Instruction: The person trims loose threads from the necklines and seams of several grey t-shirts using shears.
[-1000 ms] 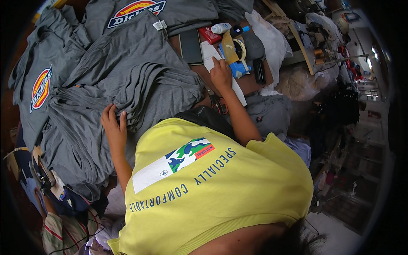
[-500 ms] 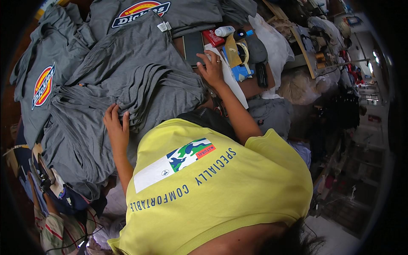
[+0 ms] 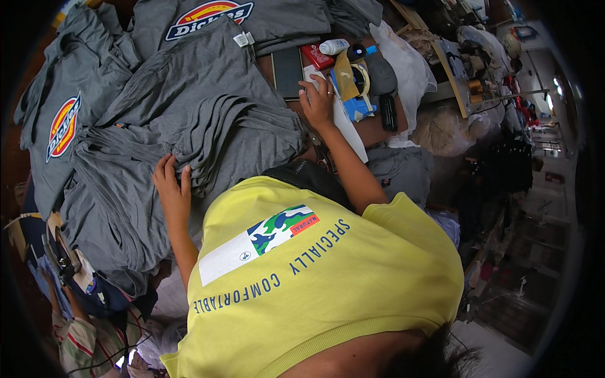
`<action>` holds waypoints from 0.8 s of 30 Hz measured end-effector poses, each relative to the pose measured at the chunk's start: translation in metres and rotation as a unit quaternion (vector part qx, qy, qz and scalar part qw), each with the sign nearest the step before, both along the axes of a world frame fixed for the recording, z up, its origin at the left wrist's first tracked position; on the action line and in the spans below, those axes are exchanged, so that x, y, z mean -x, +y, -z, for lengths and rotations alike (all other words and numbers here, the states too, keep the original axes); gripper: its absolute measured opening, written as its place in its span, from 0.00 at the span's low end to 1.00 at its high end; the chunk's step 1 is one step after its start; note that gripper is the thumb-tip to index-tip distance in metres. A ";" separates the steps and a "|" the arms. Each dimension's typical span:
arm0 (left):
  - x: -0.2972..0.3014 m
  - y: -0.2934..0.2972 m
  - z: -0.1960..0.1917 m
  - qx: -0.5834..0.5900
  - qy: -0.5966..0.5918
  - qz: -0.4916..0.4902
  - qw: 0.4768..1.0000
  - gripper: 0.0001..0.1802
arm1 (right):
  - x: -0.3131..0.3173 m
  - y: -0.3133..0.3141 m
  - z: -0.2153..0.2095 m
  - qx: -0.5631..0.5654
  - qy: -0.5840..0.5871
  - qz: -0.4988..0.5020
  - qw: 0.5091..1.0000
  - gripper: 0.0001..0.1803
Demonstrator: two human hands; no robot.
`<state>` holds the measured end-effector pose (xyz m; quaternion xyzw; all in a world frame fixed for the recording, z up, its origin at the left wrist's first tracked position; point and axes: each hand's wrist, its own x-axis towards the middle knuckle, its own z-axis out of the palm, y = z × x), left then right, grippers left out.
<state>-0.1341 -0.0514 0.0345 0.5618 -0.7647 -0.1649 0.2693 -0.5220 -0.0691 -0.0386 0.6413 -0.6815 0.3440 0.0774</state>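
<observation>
Folds of grey T-shirts [image 3: 239, 135] lie bunched on the table before me. My left hand [image 3: 173, 186] rests on their near edge with its fingers apart, gripping nothing. To the right, my right hand [image 3: 317, 101] is open over the white paper [image 3: 343, 123], beside a dark flat rectangular object [image 3: 287, 72]. Whether its fingertips touch the paper I cannot tell. Scissors [image 3: 324, 157] lie partly hidden behind my right forearm.
A red box [image 3: 316, 57], a white bottle [image 3: 333, 46], a tape roll [image 3: 361, 80] and a black oblong case [image 3: 387, 112] crowd the table's right side. More grey shirts with printed badges [image 3: 64, 126] spread left and behind. A person's patterned sleeve [image 3: 85, 346] shows lower left.
My right hand has shifted slightly right, away from the dark flat object and over the paper. My left hand stays put. At lower left, the other person's arm has moved a little.
</observation>
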 end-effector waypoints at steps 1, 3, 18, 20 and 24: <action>0.000 0.000 0.000 0.000 0.000 0.000 1.000 0.19 | 0.001 0.000 0.001 0.000 0.002 0.014 1.000 0.13; 0.000 0.000 0.000 0.004 -0.003 0.001 1.000 0.19 | 0.003 -0.002 0.001 0.029 -0.019 0.004 0.999 0.12; 0.000 -0.001 0.001 0.001 -0.014 0.002 1.000 0.20 | 0.030 0.053 0.004 -0.023 0.066 0.043 0.997 0.15; 0.000 -0.001 0.002 0.001 -0.020 0.003 1.000 0.20 | 0.027 0.051 0.002 -0.029 0.070 0.030 0.997 0.16; -0.001 -0.001 0.002 0.002 -0.025 0.004 1.000 0.21 | 0.024 0.051 -0.001 -0.047 0.067 0.014 0.997 0.19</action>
